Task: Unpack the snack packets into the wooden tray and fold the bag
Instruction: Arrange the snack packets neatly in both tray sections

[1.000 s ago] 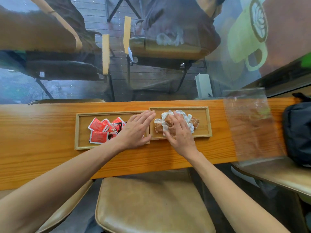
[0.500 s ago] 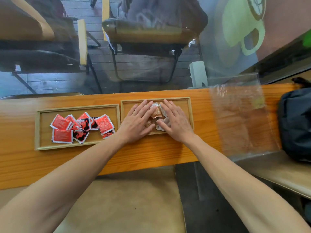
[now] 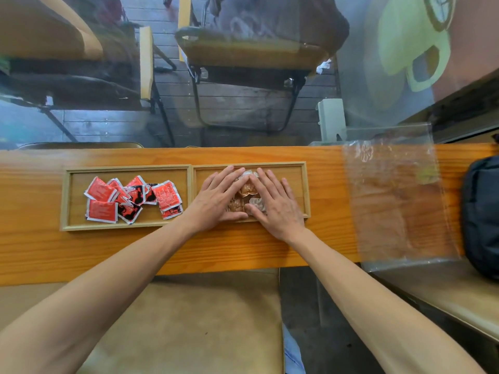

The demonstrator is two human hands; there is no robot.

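Observation:
Two wooden trays sit side by side on the counter. The left tray [image 3: 66, 201] holds several red and black snack packets [image 3: 132, 198]. In the right tray [image 3: 304, 190] lie clear-wrapped brown snack packets [image 3: 246, 188], mostly covered by my hands. My left hand [image 3: 216, 198] and my right hand [image 3: 275, 203] rest flat on that pile with fingers spread, fingertips nearly meeting over it. Neither hand grips anything. The clear plastic bag [image 3: 399, 195] lies flat and unfolded on the counter to the right of the trays.
A dark backpack [image 3: 483, 211] sits at the counter's right end beside the bag. The wooden counter [image 3: 40, 252] runs along a glass window. A tan stool seat [image 3: 210, 319] is below the counter's near edge, another seat [image 3: 453, 292] at the lower right.
My left hand moved off the left tray onto the brown packets in the right tray, and both hands pressed the pile together. The view shifted right and down.

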